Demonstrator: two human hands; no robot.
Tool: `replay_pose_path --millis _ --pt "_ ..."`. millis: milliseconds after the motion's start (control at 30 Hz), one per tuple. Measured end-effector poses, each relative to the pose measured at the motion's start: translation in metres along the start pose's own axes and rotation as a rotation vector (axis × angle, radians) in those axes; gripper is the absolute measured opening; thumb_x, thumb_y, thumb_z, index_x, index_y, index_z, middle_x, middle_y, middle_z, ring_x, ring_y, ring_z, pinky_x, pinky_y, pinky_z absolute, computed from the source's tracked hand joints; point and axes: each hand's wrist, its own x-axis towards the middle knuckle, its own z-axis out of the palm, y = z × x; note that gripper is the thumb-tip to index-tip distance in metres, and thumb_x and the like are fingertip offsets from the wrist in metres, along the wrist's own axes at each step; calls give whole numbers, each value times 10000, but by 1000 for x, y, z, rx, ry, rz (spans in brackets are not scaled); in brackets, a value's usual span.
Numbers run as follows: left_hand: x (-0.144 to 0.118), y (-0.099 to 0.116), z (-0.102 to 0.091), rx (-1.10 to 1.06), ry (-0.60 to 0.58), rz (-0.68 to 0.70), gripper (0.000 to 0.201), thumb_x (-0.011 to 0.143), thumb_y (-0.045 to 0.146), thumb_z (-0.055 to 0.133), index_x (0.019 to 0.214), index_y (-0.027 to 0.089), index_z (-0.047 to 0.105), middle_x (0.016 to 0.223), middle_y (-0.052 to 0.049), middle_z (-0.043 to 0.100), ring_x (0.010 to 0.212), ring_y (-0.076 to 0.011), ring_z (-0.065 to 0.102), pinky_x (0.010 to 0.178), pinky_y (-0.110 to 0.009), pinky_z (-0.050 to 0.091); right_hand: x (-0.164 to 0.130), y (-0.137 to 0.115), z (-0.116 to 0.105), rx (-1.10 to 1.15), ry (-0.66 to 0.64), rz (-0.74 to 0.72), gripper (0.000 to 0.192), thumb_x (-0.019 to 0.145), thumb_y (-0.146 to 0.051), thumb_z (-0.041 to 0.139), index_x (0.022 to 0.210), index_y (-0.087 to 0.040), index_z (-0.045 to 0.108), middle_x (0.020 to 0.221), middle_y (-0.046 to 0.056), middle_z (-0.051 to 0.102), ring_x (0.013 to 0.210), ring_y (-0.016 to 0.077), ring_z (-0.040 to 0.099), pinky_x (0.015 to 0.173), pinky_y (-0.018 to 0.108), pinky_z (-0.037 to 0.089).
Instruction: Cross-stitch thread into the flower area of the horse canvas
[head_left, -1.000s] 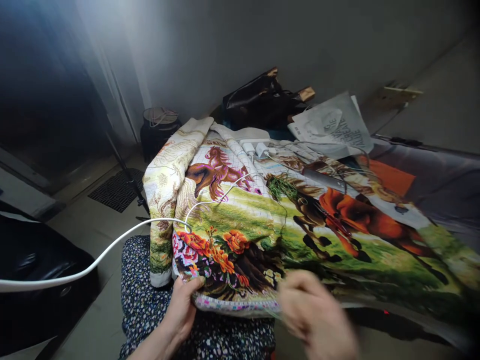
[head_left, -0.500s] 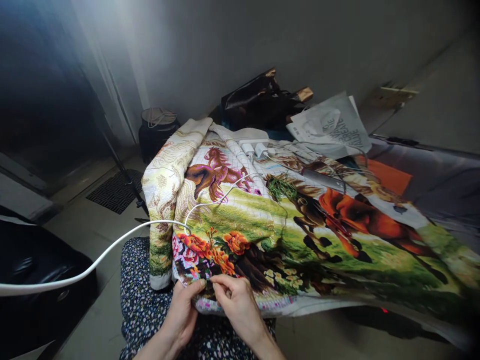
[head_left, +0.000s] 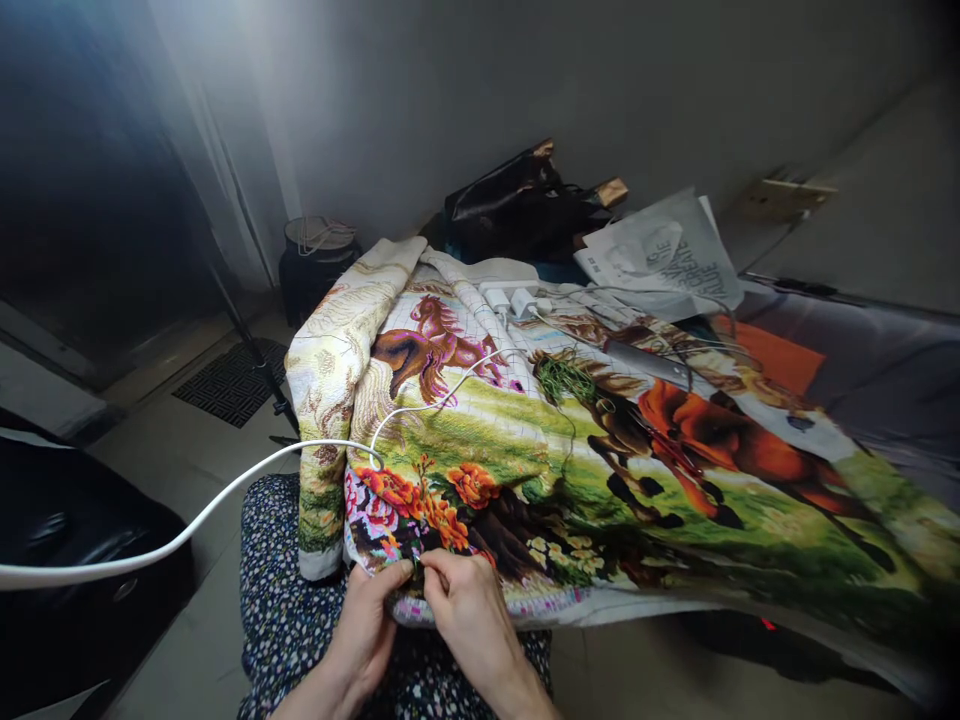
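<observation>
At the near edge of the cross-stitch canvas [head_left: 570, 450], draped over the lap, the left hand [head_left: 364, 625] grips the hem, keeping it taut. Beside it, the right hand [head_left: 469, 610] pinches its fingertips together on the flower patch, probably on a needle too small to make out.

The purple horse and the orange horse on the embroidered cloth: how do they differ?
The purple horse is smaller and lies on white, gridded cloth; the orange horse is larger, on green ground. The purple one lies far from the hands; the orange one lies off to their right. Both are on the same cloth.
</observation>
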Motion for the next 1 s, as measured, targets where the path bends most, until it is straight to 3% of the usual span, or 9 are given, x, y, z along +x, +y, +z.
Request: replay_pose_path --millis 267,633,1000 --pt "0 0 0 -30 -20 -19 505 672 158 713 1160 141 581 813 -40 707 704 -165 629 709 -288 488 -3 8 12 155 96 -36 214 862 -172 456 846 -182 669 680 32 666 558 146 588 508 212 370" --pt "1 3 3 -76 26 -38 508 657 181 741 1143 158 597 819 -32 710 765 -183 647 717 -293 497 -4 10 15 257 126 -54 218 846 -123 483 845 -184 692 770 43 634 707 174 596 634 242 423" --pt "2 4 0 -38 26 -66 469 648 184 738 1100 142 617 804 -43 719 804 -202 656 709 -288 488 -6 20 22 467 173 -127 219 852 -128 482 853 -182 694 760 29 603 700 150 575 629 231 428"
